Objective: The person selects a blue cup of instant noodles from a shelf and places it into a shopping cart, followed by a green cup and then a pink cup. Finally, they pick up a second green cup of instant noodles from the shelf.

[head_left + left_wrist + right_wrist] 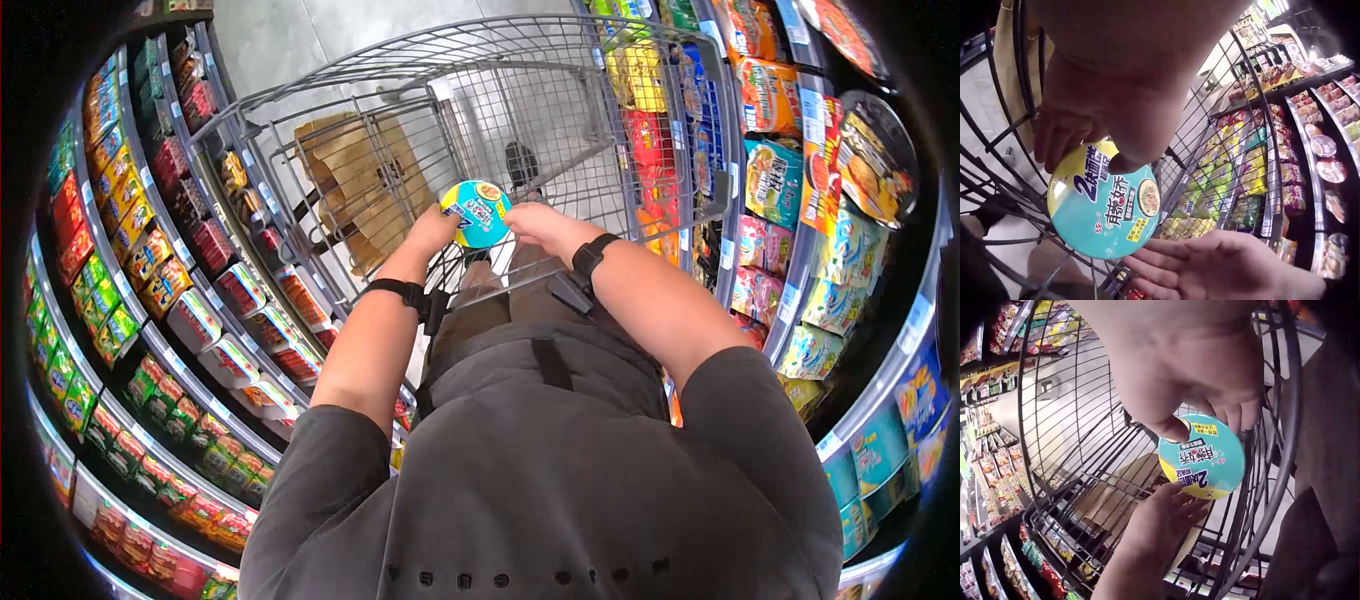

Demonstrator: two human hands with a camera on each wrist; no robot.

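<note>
I have the teal-and-yellow instant-noodle bowl (482, 218) directly between my hands, above the near end of the wire shopping cart (1295, 394); its round lid gives no long axis, and neither hand is nearer, as both touch it. My left hand (432, 230) grips the yellow side, thumb over the lid, while my right hand (545, 227) holds the opposite teal side, thumb at the rim, each closed to the bowl's edge, though I cannot tell how all the fingers sit underneath. I count one bowl, one cart and one brown bag (350, 165) seen through the wires.
</note>
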